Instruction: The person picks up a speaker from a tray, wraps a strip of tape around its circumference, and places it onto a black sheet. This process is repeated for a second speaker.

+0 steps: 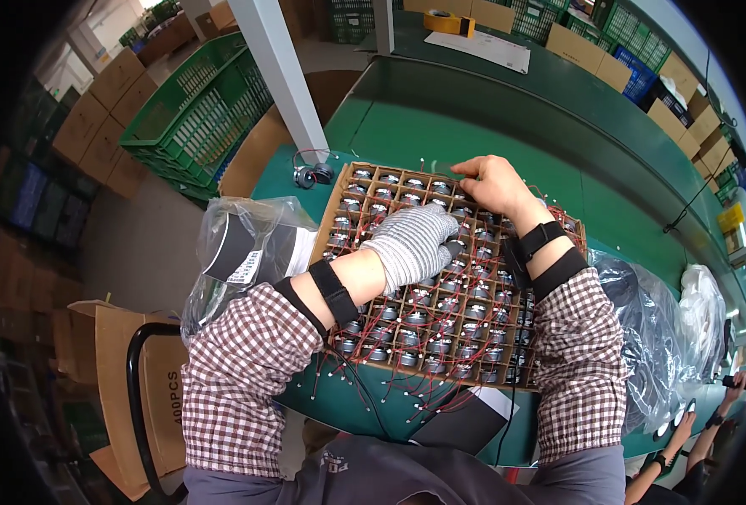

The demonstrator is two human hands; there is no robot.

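Your gloved left hand (412, 241) rests curled, fingers together, on the cardboard grid tray (343, 181) of small motors (416, 318) at frame centre. Beyond it, your bare right hand (492, 183) pinches something small at the tray's far edge.

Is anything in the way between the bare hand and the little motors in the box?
Nothing visible. The right hand already rests on the far edge of the divided cardboard tray of small motors, and the gloved left hand lies on them.
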